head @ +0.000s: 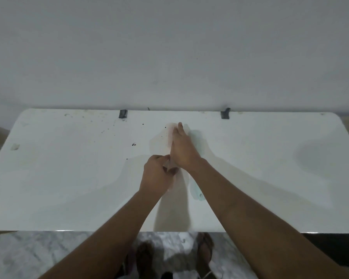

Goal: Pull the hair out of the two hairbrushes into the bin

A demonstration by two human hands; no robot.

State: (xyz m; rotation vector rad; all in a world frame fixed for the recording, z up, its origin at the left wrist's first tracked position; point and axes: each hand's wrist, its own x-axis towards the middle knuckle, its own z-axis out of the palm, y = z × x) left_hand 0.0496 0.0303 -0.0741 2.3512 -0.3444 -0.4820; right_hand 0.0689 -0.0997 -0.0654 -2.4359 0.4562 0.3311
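Both hands are at the middle of the white desk (69,168), working on the pale pink hairbrush (165,139), which lies with its head pointing away from the person. The left grip (156,175) is clenched, fingers curled round the brush where neck meets handle. The right grip (182,148) is released: straight fingers lie along the head's right edge, pressing rather than pinching, as far as I can make out.

Just right of it lies the mint hairbrush (195,136), with its head beside the right hand and its handle tip peeking out beneath the forearm.

On handling, these look like light, rigid plastic brushes, easy to lift and likely to skid on this smooth top, so pinning one by the handle makes sense. The hair itself should be soft, feather-light and tangled round the bristle roots. My call is to take it low, at the base of the bristles, and peel it off as one mat, because loose wisps will cling to fingers.

Now the trouble spots. I can't see any hair on either brush, as the picture is dim and the pink brush nearly melts into the desk. The right hand covers much of the pink head, and the forearm hides the mint brush's middle. The bin is nowhere in view. There are dark specks scattered on the desk, but I can't tell what they are.
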